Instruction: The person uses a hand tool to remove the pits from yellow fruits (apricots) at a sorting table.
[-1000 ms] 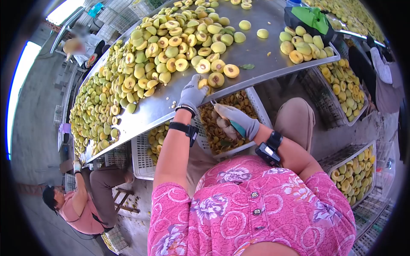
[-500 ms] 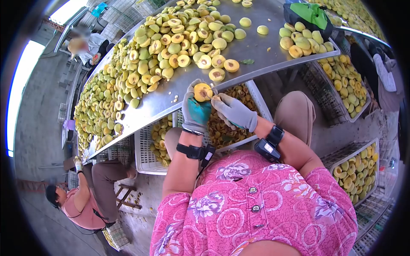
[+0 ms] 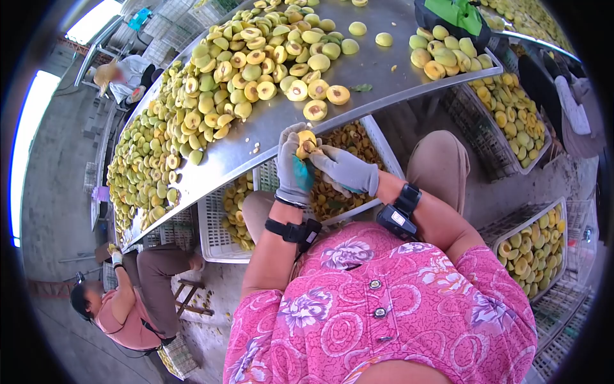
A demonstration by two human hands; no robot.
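Observation:
My left hand (image 3: 293,173), in a grey glove with a green palm, grips a yellow peach half (image 3: 306,137), its cut side turned toward me. My right hand (image 3: 347,169), gloved the same way, is closed with its fingertips against that half; whatever it pinches is hidden. Both hands are just off the near edge of the metal table (image 3: 380,77). Below them stands a white crate (image 3: 387,152) of brown-yellow scraps. Several cut peach halves (image 3: 316,110) lie on the table just beyond my hands.
A large heap of peach halves (image 3: 211,83) covers the table's left side. At the right corner lie more halves (image 3: 441,54) beside a black and green bag (image 3: 455,16). Full crates (image 3: 511,121) stand at right. A co-worker (image 3: 128,307) sits at lower left.
The peach half has tilted and is more covered by my right fingers, which have moved in against it. The whole view has shifted slightly.

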